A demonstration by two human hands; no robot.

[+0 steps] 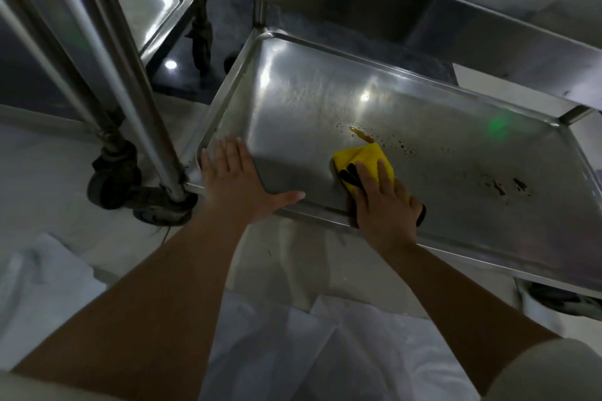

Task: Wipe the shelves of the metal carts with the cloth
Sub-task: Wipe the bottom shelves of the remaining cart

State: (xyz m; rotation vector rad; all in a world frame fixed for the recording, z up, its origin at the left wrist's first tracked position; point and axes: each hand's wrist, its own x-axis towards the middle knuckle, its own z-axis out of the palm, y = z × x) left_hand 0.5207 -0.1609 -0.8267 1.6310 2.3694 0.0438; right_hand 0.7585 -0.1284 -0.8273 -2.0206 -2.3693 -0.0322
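Castor (114, 179) at frame left, beside the cart. Left hand (239, 179) flat, fingers spread, bracing shelf (309, 101) rim. Centre — right hand (382, 202) flat, pressing yellow cloth (361, 159) onto shelf. Brown stains (508, 185) right — risk: cloth smears rather than lifts them.

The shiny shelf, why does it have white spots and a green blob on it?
In the head view, the white spots on the shelf are glare from lights bouncing off the metal; the green blob is a soft coloured glow, source unseen. The wide lens bends the cart legs, and the edges look blurry and dim.
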